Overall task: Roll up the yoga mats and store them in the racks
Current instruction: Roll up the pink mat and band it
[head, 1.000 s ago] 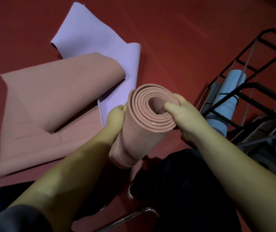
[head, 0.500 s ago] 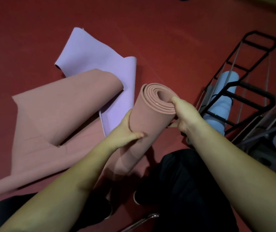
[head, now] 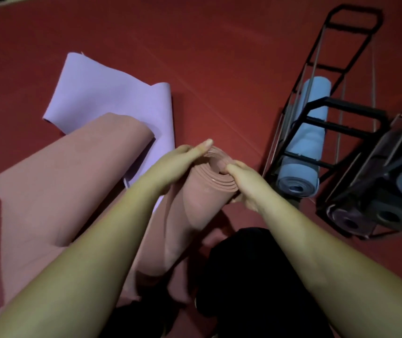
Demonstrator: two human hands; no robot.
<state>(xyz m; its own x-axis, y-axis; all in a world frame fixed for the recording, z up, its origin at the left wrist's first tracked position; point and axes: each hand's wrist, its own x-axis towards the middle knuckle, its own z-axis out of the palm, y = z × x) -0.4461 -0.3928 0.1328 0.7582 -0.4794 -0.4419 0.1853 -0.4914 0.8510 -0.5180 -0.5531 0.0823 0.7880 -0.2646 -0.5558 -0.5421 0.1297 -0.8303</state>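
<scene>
On the red floor (head: 219, 57), the pink mat (head: 48, 203) lay half unrolled beside the black rack (head: 341, 113); rolling was still in hand. The left hand (head: 178, 159) pressed flat-fingered on the roll (head: 195, 203), and the right hand (head: 246, 184) gripped its rim, thumb in the core; next, probably, winding in the loose tail evenly.

Six mats (head: 190, 203), two racks (head: 336, 111)

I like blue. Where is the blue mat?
The blue mat lies rolled up in the black rack at the right, beside the dark rolled mats.
</scene>
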